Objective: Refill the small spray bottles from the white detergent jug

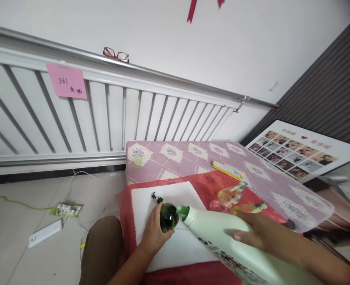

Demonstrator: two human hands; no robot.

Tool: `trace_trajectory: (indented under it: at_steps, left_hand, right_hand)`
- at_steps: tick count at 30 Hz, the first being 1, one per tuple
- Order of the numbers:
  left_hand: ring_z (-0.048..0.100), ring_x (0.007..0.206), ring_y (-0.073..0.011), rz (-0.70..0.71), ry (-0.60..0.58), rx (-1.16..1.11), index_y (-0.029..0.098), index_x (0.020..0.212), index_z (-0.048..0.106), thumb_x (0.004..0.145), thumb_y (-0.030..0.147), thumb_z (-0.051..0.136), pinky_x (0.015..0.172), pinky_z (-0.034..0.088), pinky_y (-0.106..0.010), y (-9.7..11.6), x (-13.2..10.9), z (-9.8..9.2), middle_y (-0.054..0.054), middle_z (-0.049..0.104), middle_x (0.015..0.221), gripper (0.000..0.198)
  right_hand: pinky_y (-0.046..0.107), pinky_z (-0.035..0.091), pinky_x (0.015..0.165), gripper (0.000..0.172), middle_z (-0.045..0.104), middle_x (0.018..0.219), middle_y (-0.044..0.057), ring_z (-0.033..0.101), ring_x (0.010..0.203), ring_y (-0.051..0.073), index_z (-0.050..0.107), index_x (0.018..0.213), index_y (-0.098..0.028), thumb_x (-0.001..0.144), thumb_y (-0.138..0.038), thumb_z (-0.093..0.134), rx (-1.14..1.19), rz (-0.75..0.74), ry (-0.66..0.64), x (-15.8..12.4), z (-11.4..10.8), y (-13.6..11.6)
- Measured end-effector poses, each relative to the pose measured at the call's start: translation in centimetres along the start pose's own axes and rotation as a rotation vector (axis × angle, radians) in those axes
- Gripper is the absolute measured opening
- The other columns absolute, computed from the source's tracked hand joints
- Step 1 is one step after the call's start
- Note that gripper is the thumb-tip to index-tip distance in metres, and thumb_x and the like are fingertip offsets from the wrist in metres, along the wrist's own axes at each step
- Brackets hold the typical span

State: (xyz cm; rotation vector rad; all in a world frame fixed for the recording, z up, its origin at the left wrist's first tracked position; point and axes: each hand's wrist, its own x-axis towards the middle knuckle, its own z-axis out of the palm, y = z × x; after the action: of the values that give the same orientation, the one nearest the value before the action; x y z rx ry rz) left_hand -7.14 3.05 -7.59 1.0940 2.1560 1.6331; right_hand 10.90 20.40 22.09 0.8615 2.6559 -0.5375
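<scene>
My left hand (154, 233) is closed round a dark green bottle (169, 217) above a white mat. Behind that hand, a black pump head (157, 198) lies on the mat. My right hand (252, 235) grips a large pale green detergent jug (213, 227) tilted onto its side. Its green spout (183, 212) points left and sits right by the mouth of the dark bottle; whether the two touch I cannot tell. No stream of liquid is visible between them. A light green cap (138, 160) rests at the far left corner of the purple patterned cloth.
Clear bottles with amber contents (230, 194) lie on the red cloth (204, 184) right of the white mat (142, 206). Beyond them is a yellow box (226, 170). A radiator (145, 107) runs along the wall. A power strip (66, 209) and a white power bank (45, 233) lie on the floor.
</scene>
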Motion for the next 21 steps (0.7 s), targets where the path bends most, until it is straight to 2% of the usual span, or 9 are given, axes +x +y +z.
trace_trajectory:
  at_steps: [3, 21]
  left_hand:
    - [0.043, 0.134, -0.0332, -0.007, -0.016, -0.002, 0.018, 0.145, 0.027, 0.061, 0.021, 0.073, 0.113, 0.035, -0.052, 0.1, 0.1, -0.1, -0.015, 0.044, 0.145, 0.096]
    - [0.043, 0.134, -0.0341, -0.06, -0.011, -0.074, 0.02, 0.144, 0.033, 0.058, 0.019, 0.075, 0.114, 0.033, -0.051, 0.7, 0.2, -0.4, -0.013, 0.046, 0.145, 0.096]
  right_hand:
    - [0.036, 0.052, 0.079, 0.049, 0.073, 0.103, 0.009, 0.068, 0.093, 0.031, 0.065, 0.102, -0.023, 0.082, -0.066, 0.051, 0.033, 0.0, -0.137, 0.3, -0.7, -0.8]
    - [0.038, 0.051, 0.081, 0.039, 0.074, 0.108, 0.01, 0.068, 0.098, 0.034, 0.068, 0.101, -0.023, 0.083, -0.056, 0.056, -0.059, -0.001, -0.13, 1.2, -2.3, -3.2]
